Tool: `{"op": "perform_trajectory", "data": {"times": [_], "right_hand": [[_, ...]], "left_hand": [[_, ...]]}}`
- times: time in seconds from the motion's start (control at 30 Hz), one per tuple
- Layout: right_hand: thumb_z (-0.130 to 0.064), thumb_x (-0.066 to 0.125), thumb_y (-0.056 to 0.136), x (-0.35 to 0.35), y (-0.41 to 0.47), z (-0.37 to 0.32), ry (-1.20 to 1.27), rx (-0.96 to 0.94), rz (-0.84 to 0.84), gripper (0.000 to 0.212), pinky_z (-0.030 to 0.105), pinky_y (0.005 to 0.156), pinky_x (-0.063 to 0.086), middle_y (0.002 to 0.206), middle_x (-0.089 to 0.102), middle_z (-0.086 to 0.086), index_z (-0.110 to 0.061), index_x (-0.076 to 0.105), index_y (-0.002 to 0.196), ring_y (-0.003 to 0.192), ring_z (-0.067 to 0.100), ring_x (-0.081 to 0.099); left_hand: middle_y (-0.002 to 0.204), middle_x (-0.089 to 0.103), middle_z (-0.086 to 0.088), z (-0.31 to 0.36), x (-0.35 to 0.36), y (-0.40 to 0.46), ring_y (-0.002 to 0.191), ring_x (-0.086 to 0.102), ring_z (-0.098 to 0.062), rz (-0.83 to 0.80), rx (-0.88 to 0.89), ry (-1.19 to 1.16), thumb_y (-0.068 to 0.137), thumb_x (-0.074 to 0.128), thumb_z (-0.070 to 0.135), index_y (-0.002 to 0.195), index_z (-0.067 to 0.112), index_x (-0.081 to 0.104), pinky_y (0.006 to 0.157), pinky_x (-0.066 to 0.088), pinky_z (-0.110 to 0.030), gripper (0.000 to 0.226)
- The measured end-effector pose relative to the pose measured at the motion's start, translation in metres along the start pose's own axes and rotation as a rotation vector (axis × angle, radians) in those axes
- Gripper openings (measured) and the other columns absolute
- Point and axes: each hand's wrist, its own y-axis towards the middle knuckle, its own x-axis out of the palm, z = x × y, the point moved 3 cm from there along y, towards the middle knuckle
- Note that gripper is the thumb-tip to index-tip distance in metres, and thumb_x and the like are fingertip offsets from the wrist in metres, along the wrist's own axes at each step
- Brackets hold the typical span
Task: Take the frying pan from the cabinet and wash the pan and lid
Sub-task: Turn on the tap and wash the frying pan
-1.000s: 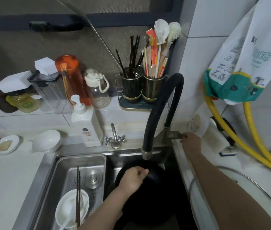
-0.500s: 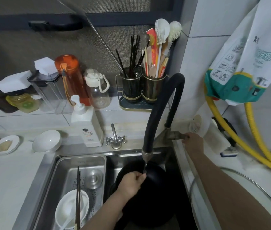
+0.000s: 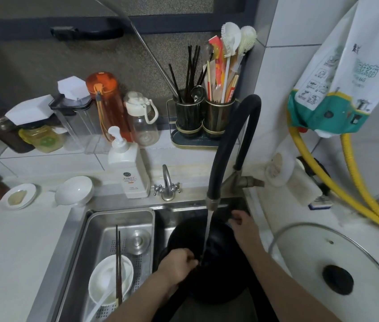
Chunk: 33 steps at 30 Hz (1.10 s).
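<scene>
Black frying pan (image 3: 209, 259) is sitting in the right sink basin (image 3: 237, 205) under water running from the hose faucet (image 3: 230, 147): rinsing is beginning. The left hand (image 3: 178, 267) is gripping its near rim; the right hand (image 3: 242, 225) is curling over the far rim. Scrubbing likely comes next. Basin walls are crowding the pan; the glass lid (image 3: 323, 252) is waiting on the worktop (image 3: 9, 240) just right.

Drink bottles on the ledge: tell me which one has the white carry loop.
The clear bottle with the white lid, standing right of the orange bottle. A white loop hangs at its right side; the orange one carries an orange strap instead.
</scene>
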Motion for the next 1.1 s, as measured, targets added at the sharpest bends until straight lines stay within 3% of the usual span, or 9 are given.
{"op": "perform_trajectory", "data": {"times": [0.13,0.27,0.37,0.47,0.7,0.8,0.93,1.1], "right_hand": [[-0.009,0.058,0.089,0.040,-0.030,-0.007,0.343,0.185,-0.213,0.021,0.029,0.082,0.053,0.105,0.069,0.013,-0.005,0.066,0.109,0.093,0.020,0.065],[-0.005,0.058,0.090,0.052,-0.046,-0.027,0.650,0.302,-0.219,0.024,0.022,0.071,0.054,0.104,0.065,0.019,0.004,0.062,0.112,0.085,0.019,0.065],[-0.004,0.058,0.090,0.051,-0.051,-0.036,0.696,0.330,-0.198,0.025,0.020,0.067,0.055,0.107,0.066,0.024,0.005,0.061,0.113,0.092,0.027,0.066],[-0.004,0.058,0.090,0.046,-0.055,-0.042,0.727,0.318,-0.202,0.023,0.015,0.056,0.054,0.086,0.066,0.015,0.006,0.061,0.110,0.072,0.018,0.063],[-0.003,0.061,0.087,0.035,-0.059,-0.031,0.614,0.287,-0.216,0.017,0.028,0.078,0.053,0.082,0.066,0.009,-0.004,0.065,0.104,0.078,0.018,0.062],[-0.002,0.058,0.089,0.032,-0.064,-0.024,0.598,0.290,-0.224,0.017,0.028,0.075,0.053,0.083,0.065,0.010,-0.004,0.065,0.104,0.076,0.018,0.062],[-0.004,0.059,0.088,0.035,-0.068,-0.020,0.568,0.288,-0.227,0.020,0.028,0.076,0.052,0.088,0.066,0.009,-0.004,0.065,0.107,0.080,0.016,0.062],[-0.005,0.061,0.087,0.033,-0.069,-0.027,0.594,0.263,-0.232,0.018,0.029,0.076,0.053,0.089,0.067,0.009,-0.007,0.065,0.104,0.082,0.018,0.063]], "left_hand": [[0.111,0.069,-0.010,-0.029,0.011,-0.023,0.107,0.065,-0.023,-0.095,-0.028,0.124,0.088,0.056,0.029,0.110,0.012,0.065,0.087,0.047,-0.024,0.029],[0.115,0.067,-0.012,-0.042,0.020,-0.033,0.110,0.062,-0.024,-0.147,-0.037,0.204,0.084,0.060,0.025,0.110,0.008,0.064,0.087,0.047,-0.026,0.030],[0.118,0.065,-0.015,-0.045,0.025,-0.036,0.112,0.061,-0.028,-0.181,-0.031,0.261,0.081,0.062,0.025,0.109,0.006,0.062,0.089,0.048,-0.030,0.034],[0.123,0.062,-0.017,-0.048,0.031,-0.038,0.117,0.059,-0.030,-0.191,-0.025,0.298,0.080,0.062,0.027,0.115,0.007,0.057,0.095,0.048,-0.034,0.040],[0.136,0.051,-0.021,-0.045,0.034,-0.040,0.125,0.051,-0.032,-0.239,-0.035,0.339,0.086,0.061,0.018,0.134,0.002,0.037,0.104,0.041,-0.033,0.056],[0.135,0.051,-0.020,-0.043,0.034,-0.039,0.124,0.052,-0.030,-0.266,-0.074,0.337,0.083,0.064,0.018,0.134,0.001,0.038,0.103,0.044,-0.033,0.059],[0.133,0.054,-0.015,-0.025,0.020,-0.038,0.119,0.057,-0.027,-0.281,-0.133,0.281,0.077,0.067,0.021,0.132,0.004,0.042,0.093,0.049,-0.030,0.063],[0.112,0.065,-0.011,0.020,-0.007,-0.035,0.101,0.065,-0.026,-0.336,-0.159,0.211,0.074,0.065,0.018,0.121,0.007,0.054,0.060,0.048,-0.023,0.049]]}}
